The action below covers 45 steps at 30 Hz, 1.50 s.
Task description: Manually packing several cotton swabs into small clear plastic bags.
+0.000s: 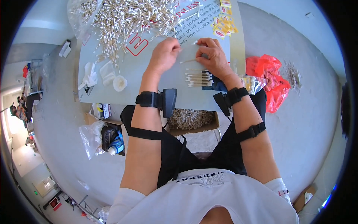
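A big heap of cotton swabs (125, 24) spreads over the far left of the table (149, 80). To the right of its lower edge, my left hand (164, 56) is closed in a pinch; what it holds, if anything, is too small to make out. My right hand (214, 58) is opposite, its fingers curled and pinched on a cotton swab (187, 61) that sticks out toward the left. Another white swab tip (194, 43) shows by its index finger. Just below this hand, a neat row of cotton swabs (197, 78) lies partly over a dark card (213, 84).
Small yellow packets (224, 26) lie at the far right of the table. A clear packet (251, 83) sits at its right edge, beside red plastic bags (266, 76). On the left are a round white container (119, 83) and crumpled tissue (89, 74). Below the table, a carton (194, 121) holds more swabs.
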{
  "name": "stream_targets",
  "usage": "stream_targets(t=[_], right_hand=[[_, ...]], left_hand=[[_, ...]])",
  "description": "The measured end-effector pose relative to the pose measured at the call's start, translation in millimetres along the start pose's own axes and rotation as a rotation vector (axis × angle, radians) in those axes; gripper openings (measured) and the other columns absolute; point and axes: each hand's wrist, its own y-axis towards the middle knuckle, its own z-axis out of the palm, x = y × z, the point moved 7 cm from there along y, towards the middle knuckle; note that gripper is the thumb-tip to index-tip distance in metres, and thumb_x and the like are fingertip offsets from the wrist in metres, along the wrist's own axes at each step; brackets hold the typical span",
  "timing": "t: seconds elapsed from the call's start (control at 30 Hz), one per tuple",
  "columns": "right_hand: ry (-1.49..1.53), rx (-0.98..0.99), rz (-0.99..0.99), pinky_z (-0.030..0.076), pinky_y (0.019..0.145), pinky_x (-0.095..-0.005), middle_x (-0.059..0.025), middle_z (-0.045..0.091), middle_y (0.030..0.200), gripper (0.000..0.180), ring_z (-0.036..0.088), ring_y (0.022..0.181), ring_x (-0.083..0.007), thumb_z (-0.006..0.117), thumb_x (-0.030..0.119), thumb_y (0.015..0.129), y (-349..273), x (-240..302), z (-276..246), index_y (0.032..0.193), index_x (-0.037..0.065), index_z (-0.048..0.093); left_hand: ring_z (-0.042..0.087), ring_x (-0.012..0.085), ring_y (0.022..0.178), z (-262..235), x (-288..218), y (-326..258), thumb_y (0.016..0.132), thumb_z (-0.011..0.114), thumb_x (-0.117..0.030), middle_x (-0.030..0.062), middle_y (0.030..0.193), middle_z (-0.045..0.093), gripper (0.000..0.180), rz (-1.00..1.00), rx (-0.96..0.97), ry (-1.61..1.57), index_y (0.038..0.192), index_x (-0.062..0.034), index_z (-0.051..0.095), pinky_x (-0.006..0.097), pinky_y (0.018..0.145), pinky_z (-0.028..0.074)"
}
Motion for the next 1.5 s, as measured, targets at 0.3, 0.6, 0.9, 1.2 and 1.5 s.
stream_targets(t=[0.3,0.6,0.9,1.2,1.5], right_hand=[[0.282,-0.095,0.172,0.047,0.094,-0.0359,-0.0122,0.061,0.118,0.02,0.057,0.108,-0.0343,0.064,-0.003,0.073,-20,-2,-14,0.093,0.0,0.063],[0.598,-0.417,0.438,0.047,0.093,-0.0292,-0.0136,0.06,0.121,0.019,0.06,0.108,-0.021,0.053,-0.007,0.089,-74,-4,-18,0.105,-0.004,0.061],[0.664,-0.571,0.432,0.04,0.107,-0.0309,-0.014,0.051,0.136,0.027,0.05,0.124,-0.0192,0.046,0.006,0.101,-93,7,-13,0.122,-0.006,0.058],[0.598,-0.585,0.387,0.042,0.099,-0.0318,-0.0136,0.058,0.128,0.02,0.055,0.115,-0.0215,0.052,0.004,0.097,-89,16,-13,0.113,-0.005,0.06],[0.135,-0.17,0.396,0.052,0.079,-0.0388,-0.0146,0.061,0.103,0.018,0.063,0.088,-0.0327,0.062,0.0,0.081,-62,15,-18,0.098,0.001,0.066]], left_hand=[[0.057,0.0309,0.094,24,-37,-31,0.078,0.066,-0.004,0.0079,0.09,0.059,0.009,0.188,-0.138,0.272,0.086,-0.007,0.062,0.04,0.078,0.048],[0.038,0.0313,0.135,55,-64,-83,0.087,0.065,-0.024,0.012,0.144,0.045,0.049,0.203,-0.158,0.463,0.132,-0.0074,0.052,0.05,0.11,0.029],[0.019,0.0273,0.147,78,-62,-94,0.093,0.054,-0.045,0.0139,0.157,0.026,0.072,0.234,0.125,0.498,0.15,-0.0074,0.03,0.049,0.119,0.013],[0.049,0.0339,0.123,32,-27,-97,0.086,0.06,-0.001,0.0169,0.132,0.053,0.04,0.121,-0.342,-0.142,0.125,-0.0016,0.055,0.041,0.101,0.043],[0.056,0.0282,0.09,25,-38,-74,0.073,0.069,0.001,0.0068,0.09,0.057,0.019,0.184,-0.272,0.19,0.089,-0.0064,0.066,0.039,0.08,0.047]])
